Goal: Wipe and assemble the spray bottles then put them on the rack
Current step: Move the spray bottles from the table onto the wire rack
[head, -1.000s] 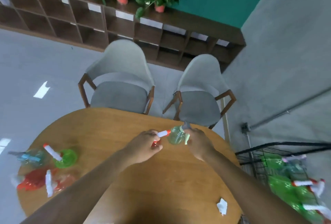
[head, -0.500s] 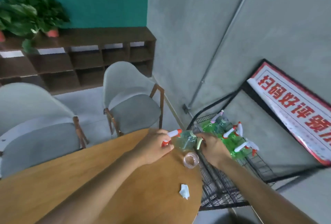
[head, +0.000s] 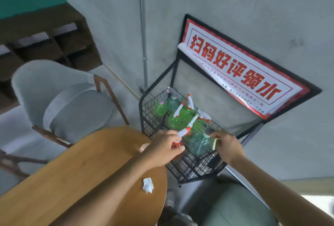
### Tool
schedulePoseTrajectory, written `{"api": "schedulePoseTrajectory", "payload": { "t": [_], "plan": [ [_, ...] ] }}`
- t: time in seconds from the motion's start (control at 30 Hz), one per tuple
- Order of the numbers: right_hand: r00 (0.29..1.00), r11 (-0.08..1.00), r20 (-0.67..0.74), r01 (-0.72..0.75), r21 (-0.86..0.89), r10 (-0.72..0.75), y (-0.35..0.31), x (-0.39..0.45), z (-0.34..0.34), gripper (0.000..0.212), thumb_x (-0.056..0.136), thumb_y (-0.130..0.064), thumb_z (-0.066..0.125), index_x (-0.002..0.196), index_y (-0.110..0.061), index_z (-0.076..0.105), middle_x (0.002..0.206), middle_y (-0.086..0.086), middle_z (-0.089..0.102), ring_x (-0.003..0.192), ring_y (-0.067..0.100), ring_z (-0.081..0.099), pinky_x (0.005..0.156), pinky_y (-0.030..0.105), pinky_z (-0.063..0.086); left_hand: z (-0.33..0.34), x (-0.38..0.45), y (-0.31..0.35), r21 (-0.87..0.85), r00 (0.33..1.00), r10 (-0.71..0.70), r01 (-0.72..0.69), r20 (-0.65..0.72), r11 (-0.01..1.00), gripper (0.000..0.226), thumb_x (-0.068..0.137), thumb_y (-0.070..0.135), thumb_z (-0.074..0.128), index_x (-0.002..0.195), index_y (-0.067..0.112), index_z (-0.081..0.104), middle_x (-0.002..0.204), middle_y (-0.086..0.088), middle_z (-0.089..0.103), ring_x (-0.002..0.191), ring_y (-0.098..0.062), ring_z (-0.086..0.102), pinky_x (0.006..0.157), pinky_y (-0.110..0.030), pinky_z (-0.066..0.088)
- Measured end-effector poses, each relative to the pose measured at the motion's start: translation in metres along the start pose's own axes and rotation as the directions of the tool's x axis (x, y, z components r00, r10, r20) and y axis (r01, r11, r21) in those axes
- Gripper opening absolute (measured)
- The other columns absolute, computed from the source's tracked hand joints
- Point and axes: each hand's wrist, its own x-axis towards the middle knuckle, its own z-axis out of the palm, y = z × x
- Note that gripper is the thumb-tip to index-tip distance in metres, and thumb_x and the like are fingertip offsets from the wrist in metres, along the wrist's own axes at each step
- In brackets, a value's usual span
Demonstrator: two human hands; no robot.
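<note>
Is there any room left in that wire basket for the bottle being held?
The far side is crowded with green bottles. The near end of the basket shows bare mesh, below the bluish bottle held between the left hand and right hand. The table is bare around the tissue.

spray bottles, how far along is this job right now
Done: several assembled green spray bottles already stand in the black wire rack. In hand: the left hand grips the trigger head of a teal spray bottle, the right hand steadies its other side, held over the rack, apparently not yet set down. Left: releasing it. A crumpled wipe lies on the wooden table; further bottles aren't in view.
</note>
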Motion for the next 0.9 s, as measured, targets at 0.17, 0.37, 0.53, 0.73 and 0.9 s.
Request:
{"api": "schedulePoseTrajectory", "payload": {
  "t": [0.17,0.37,0.53,0.73,0.9],
  "plan": [
    [0.996,0.998,0.06,-0.064,-0.002,0.064,0.054,0.034,0.01,0.046,0.097,0.001,0.051,0.128,-0.029,0.067,0.136,0.002,0.065,0.09,0.015,0.061,0.074,0.02,0.051,0.047,0.064,0.023,-0.021,0.99,-0.051,0.055,0.13,0.998,0.052,0.1,0.048,0.054,0.141,0.016,0.06,0.15,0.006,0.048,0.14,-0.02,0.038,0.118,-0.036,0.026],
    [0.976,0.995,0.196,-0.1,-0.006,0.099,0.083,0.079,0.026,0.055,0.099,-0.009,0.052,0.148,-0.033,0.048,0.147,0.01,0.054,0.102,0.023,0.069,0.082,0.037,0.062,0.096,0.121,0.038,-0.01,0.957,-0.119,0.126,0.264,0.992,0.045,0.102,0.036,0.057,0.131,0.002,0.062,0.146,-0.005,0.05,0.131,-0.016,0.045,0.113,-0.03,0.032],
    [0.963,0.998,0.263,-0.064,0.019,0.057,0.081,0.117,0.031,0.078,0.102,-0.019,0.055,0.164,-0.024,0.008,0.116,0.012,0.061,0.084,0.019,0.065,0.06,0.027,0.052,0.127,0.157,0.037,0.013,0.922,-0.188,0.195,0.337,0.981,0.035,0.1,0.035,0.057,0.12,0.008,0.062,0.135,-0.004,0.052,0.12,-0.02,0.054,0.103,-0.035,0.047],
    [0.961,0.995,0.277,-0.039,0.088,0.013,0.093,0.148,0.039,0.08,0.098,-0.014,0.064,0.163,-0.022,0.018,0.106,0.008,0.064,0.092,0.021,0.064,0.083,0.036,0.058,0.138,0.181,0.035,0.038,0.912,-0.178,0.177,0.369,0.984,0.043,0.099,0.031,0.057,0.132,0.003,0.059,0.146,-0.003,0.047,0.12,-0.016,0.053,0.108,-0.04,0.047],
    [0.957,0.994,0.29,-0.014,0.104,-0.017,0.098,0.15,0.037,0.084,0.099,-0.012,0.061,0.164,-0.025,0.011,0.106,0.008,0.057,0.088,0.018,0.061,0.078,0.033,0.054,0.144,0.191,0.031,0.045,0.92,-0.139,0.132,0.367,0.99,0.044,0.102,0.03,0.055,0.136,0.003,0.058,0.158,-0.001,0.038,0.136,-0.012,0.044,0.107,-0.022,0.038]
  ]
}}
